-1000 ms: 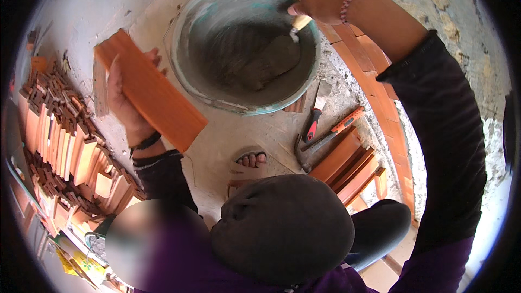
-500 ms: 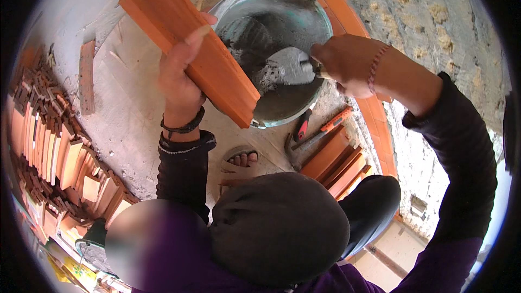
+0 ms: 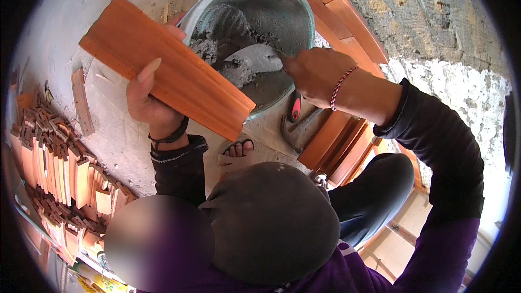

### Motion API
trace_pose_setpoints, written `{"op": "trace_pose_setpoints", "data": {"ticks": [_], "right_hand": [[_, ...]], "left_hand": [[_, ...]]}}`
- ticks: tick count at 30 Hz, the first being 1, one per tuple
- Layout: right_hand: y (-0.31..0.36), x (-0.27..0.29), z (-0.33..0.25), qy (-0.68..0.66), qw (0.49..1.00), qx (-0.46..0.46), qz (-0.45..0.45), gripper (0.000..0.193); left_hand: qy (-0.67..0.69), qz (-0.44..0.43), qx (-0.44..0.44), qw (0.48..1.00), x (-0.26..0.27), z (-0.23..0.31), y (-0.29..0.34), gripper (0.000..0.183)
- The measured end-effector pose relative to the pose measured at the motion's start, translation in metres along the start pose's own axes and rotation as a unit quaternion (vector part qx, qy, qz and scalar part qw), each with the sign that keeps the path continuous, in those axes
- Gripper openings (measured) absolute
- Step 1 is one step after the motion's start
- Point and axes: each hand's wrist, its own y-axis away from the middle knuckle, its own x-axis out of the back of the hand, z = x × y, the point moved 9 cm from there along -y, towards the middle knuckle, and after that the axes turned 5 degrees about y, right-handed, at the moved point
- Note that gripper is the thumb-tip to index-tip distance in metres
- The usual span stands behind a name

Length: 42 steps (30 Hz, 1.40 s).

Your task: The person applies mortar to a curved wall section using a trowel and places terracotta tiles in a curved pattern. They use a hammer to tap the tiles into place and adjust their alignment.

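Note:
My left hand [image 3: 149, 95] is closed around a long terracotta moulding tile [image 3: 168, 70] with ridged edges, thumb on its upper face. The tile slants down from upper left to lower right, its right part in front of the bucket's near-left rim. In my right hand [image 3: 317, 76] is a trowel [image 3: 258, 58], gripped by its handle, which my fingers mostly hide. Its grey-smeared blade is down inside the bucket [image 3: 308, 8], at the wet grey mortar [image 3: 274, 89]. Mortar clings to the blade's left side.
Below the bucket lie a red-and-black handle [image 3: 296, 107] and a hammer [image 3: 298, 130]. Beside them are several terracotta tiles [image 3: 331, 141]. Stacks of tile pieces [image 3: 70, 163] stand at the left. A laid terracotta row [image 3: 347, 16] borders the rough wall [image 3: 412, 11].
The tile has shifted left and tilted flatter in my left hand. My right hand and the trowel have moved left within the bucket. The whole view has shifted a little.

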Motion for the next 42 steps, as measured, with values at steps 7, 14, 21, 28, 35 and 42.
{"op": "trace_pose_setpoints", "data": {"ticks": [7, 14, 21, 28, 35, 42], "right_hand": [[-0.004, -0.031, -0.028, -0.031, 0.975, 0.221, -0.02, 0.019], [0.028, -0.037, -0.003, -0.515, 0.836, 0.023, -0.186, 0.012], [0.065, -0.001, 0.004, -0.644, 0.759, 0.045, -0.083, 0.019], [0.106, 0.046, -0.045, -0.629, 0.759, 0.167, 0.014, 0.032], [0.126, 0.102, -0.105, -0.366, 0.848, 0.252, 0.29, 0.04], [0.132, 0.11, -0.124, -0.309, 0.873, 0.191, 0.324, 0.036]], "left_hand": [[-0.002, 0.045, 0.017, 0.999, 0.011, 0.001, 0.004, 0.063], [0.038, 0.002, 0.026, 0.999, 0.037, 0.008, 0.01, 0.068], [0.017, 0.105, 0.007, 0.994, 0.113, 0.014, 0.023, 0.064], [-0.016, 0.11, -0.06, 0.992, 0.095, 0.051, 0.041, 0.077], [0.152, 0.121, -0.015, 0.981, 0.04, 0.047, 0.039, 0.089], [0.245, 0.115, -0.006, 0.963, 0.009, 0.027, 0.034, 0.079]]}}
